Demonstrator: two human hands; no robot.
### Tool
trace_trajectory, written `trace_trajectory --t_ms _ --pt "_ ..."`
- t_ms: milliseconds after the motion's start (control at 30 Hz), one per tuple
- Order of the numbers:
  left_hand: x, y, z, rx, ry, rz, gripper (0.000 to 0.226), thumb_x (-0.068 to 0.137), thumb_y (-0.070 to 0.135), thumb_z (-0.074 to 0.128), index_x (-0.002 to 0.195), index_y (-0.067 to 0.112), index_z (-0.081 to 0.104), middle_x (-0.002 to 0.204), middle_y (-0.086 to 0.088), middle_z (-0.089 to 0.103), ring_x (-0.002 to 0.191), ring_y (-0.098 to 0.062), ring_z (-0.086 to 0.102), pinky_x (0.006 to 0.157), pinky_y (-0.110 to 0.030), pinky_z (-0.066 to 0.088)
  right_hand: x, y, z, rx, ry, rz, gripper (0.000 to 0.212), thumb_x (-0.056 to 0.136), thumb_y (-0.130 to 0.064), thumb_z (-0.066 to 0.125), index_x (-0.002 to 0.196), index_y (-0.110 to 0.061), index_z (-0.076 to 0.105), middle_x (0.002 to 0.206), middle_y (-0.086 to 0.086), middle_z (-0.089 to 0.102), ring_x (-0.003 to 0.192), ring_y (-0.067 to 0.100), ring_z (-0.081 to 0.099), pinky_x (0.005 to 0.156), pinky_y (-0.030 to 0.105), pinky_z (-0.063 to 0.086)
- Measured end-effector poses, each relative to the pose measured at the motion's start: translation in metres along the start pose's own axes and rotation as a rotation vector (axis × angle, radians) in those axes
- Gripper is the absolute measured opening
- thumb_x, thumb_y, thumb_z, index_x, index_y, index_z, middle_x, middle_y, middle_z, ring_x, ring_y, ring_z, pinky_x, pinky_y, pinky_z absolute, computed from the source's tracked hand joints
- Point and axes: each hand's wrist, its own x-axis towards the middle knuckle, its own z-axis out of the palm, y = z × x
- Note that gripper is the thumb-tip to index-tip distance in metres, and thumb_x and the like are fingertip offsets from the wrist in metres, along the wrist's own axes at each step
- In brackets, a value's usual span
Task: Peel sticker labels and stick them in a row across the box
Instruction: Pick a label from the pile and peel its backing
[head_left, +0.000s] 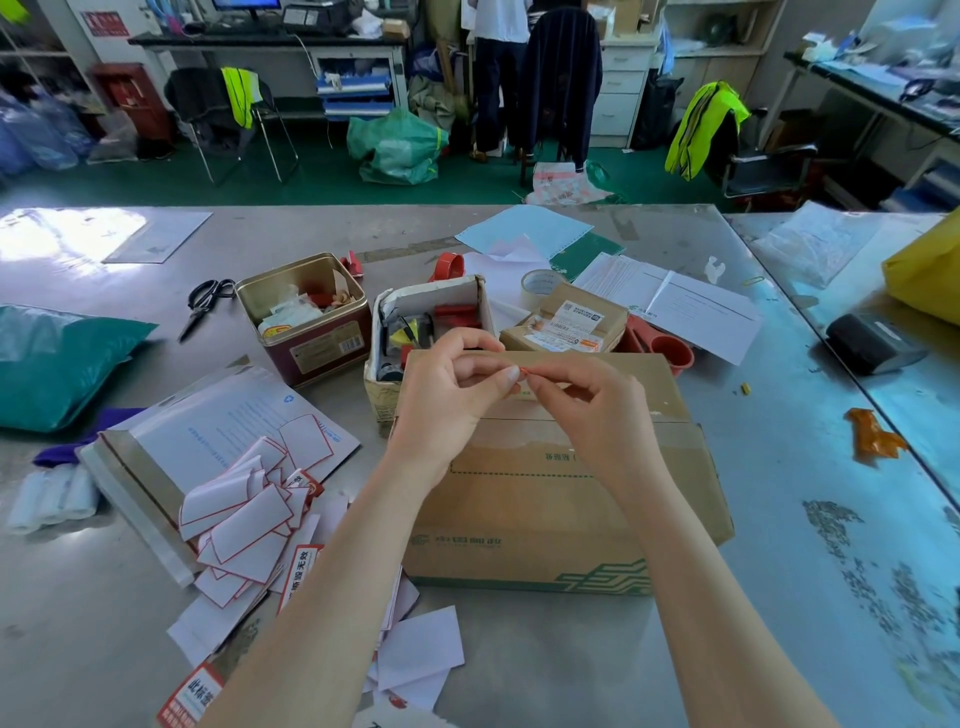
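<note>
A brown cardboard box (545, 499) with green print lies flat on the metal table in front of me. Above its far edge my left hand (447, 389) and my right hand (582, 400) meet fingertip to fingertip. Between them they pinch a small sticker label (524, 371), of which only a red edge shows. Most of the label is hidden by my fingers. A heap of peeled white backing papers with red borders (244, 509) lies left of the box, with several red-and-white labels (298, 571) mixed in.
Behind the box stand a red tin (306, 317), an open carton of tools (431, 322), a small labelled parcel (571, 322) and tape rolls. Scissors (202, 304) lie far left, a green bag (57, 358) at the left edge, papers at the back.
</note>
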Motion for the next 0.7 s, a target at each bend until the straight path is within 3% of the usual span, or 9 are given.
trace_trajectory --t_ms 133,467,700 --pt "-0.0008 0.0000 0.0030 0.083 0.025 0.049 0.020 0.082 0.011 0.069 0.096 0.020 0.058 0.084 0.001 0.074 0.079 -0.014 0.069 0.082 -0.037 0.055 -0.0002 0.0008 0.0016 -0.009 0.024 -0.007 0.017 0.084 -0.009 0.066 0.092 -0.021 0.075 0.090 -0.009 0.071 0.085 0.003 0.062 0.075 0.014 0.049" --pt "-0.0039 0.0030 0.0077 0.118 0.056 0.088 0.021 0.085 0.009 0.066 0.102 0.014 0.055 0.086 -0.002 0.072 0.077 -0.008 0.068 0.072 -0.020 0.054 -0.0013 -0.0003 0.0037 -0.055 0.053 -0.062 0.017 0.083 -0.008 0.067 0.093 -0.019 0.075 0.088 -0.013 0.067 0.089 0.003 0.061 0.075 0.011 0.048" --pt "-0.0055 0.0020 0.0082 0.107 0.057 0.033 0.019 0.085 0.009 0.066 0.101 0.012 0.057 0.082 0.003 0.073 0.078 -0.007 0.068 0.079 -0.030 0.055 -0.0028 -0.0002 0.0043 -0.015 0.055 -0.047 0.017 0.083 -0.006 0.067 0.092 -0.017 0.075 0.088 -0.014 0.067 0.086 -0.003 0.060 0.072 0.006 0.045"
